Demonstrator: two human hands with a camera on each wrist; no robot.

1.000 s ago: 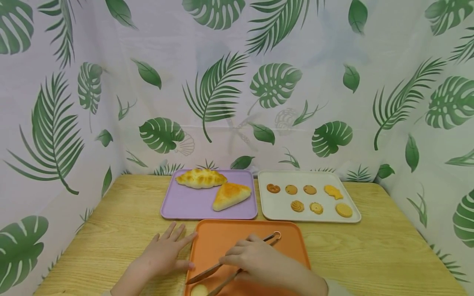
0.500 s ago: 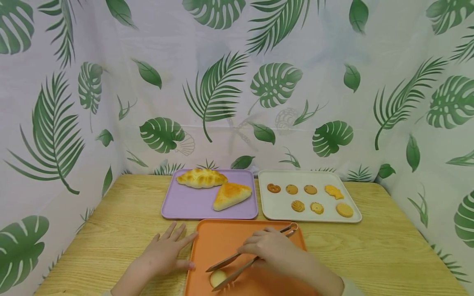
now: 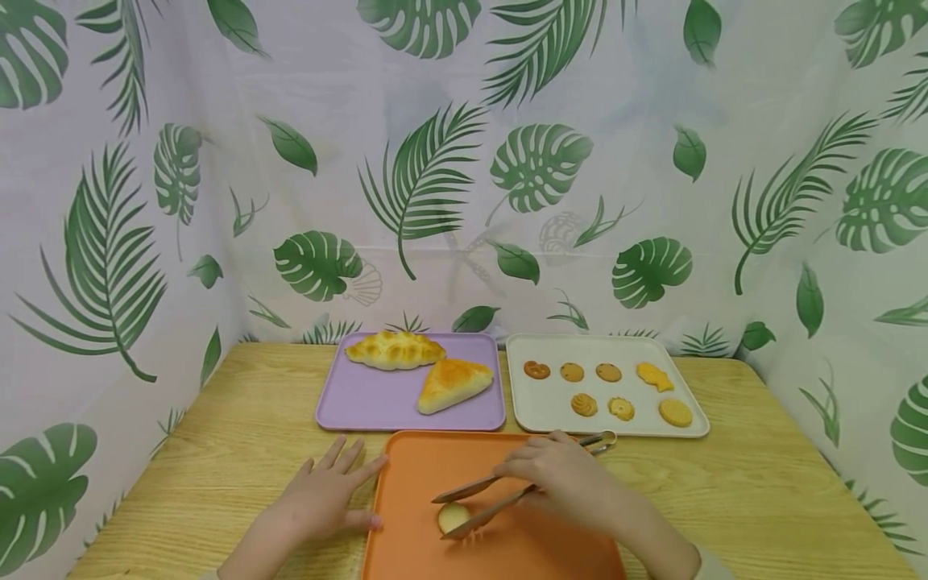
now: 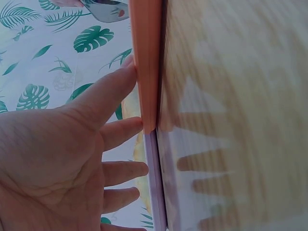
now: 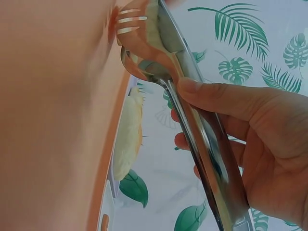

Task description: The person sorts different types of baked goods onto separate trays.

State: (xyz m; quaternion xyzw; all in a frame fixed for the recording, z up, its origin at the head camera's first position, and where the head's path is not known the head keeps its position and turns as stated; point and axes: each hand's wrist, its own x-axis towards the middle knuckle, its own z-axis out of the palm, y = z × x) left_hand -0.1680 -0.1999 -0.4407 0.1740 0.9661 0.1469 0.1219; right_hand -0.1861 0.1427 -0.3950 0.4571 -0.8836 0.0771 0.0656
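My right hand (image 3: 561, 475) holds metal tongs (image 3: 493, 513) above the orange tray (image 3: 416, 467). Between the tong tips is a small, round, pale cookie (image 3: 453, 518); whether it touches the tray I cannot tell. In the right wrist view, the thumb and fingers grip the two tong arms (image 5: 211, 139), one of which ends in a slotted fork shape. My left hand (image 3: 319, 499) is beside the tray's left edge with its fingers spread. Its thumb tip touches the tray's rim (image 4: 147, 67) in the left wrist view.
Behind the orange tray, a lilac tray (image 3: 348, 407) bears a braided bread (image 3: 395, 351) and a triangular bread (image 3: 455, 385). To its right, a cream tray (image 3: 540, 415) carries several cookies, among them a pretzel (image 3: 536, 370) and a fish shape (image 3: 655, 376). A leaf-patterned curtain (image 3: 449, 80) encloses the wooden table (image 3: 725, 491).
My right hand, the tongs and the cookie have moved away from me and to the right over the orange tray. The left hand has stayed in place.
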